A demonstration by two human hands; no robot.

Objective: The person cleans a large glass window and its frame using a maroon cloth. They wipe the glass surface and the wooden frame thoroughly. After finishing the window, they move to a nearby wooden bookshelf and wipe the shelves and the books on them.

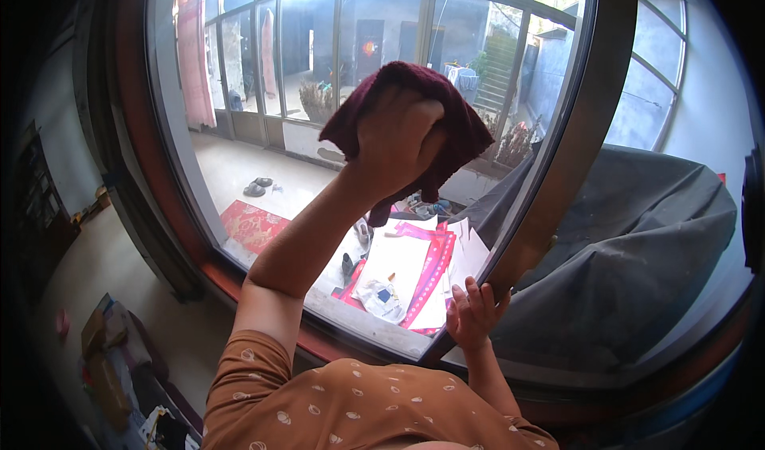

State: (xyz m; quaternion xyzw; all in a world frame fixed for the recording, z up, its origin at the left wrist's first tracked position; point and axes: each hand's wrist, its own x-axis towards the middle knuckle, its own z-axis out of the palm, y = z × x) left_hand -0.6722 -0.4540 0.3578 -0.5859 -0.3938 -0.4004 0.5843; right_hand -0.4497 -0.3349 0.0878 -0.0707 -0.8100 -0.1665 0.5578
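My left hand point(397, 136) is raised and bunches a dark maroon cloth point(460, 115) against the glass pane point(287, 169) of a large window. The cloth's loose corners spread out around my fist, and its middle is hidden behind my hand. Lower down, my right hand point(478, 315) touches the bottom part of the brownish metal window frame point(562, 175). Its fingers are bent and a little apart; whether they grip the frame I cannot tell.
Behind the glass lie papers and pink-red printed sheets point(427, 258), a clear plastic bag point(382, 300), shoes point(257, 187) and a red patterned mat point(254, 226). A dark cover point(633, 258) drapes something bulky at right. Cardboard and bags point(113, 366) lie at lower left.
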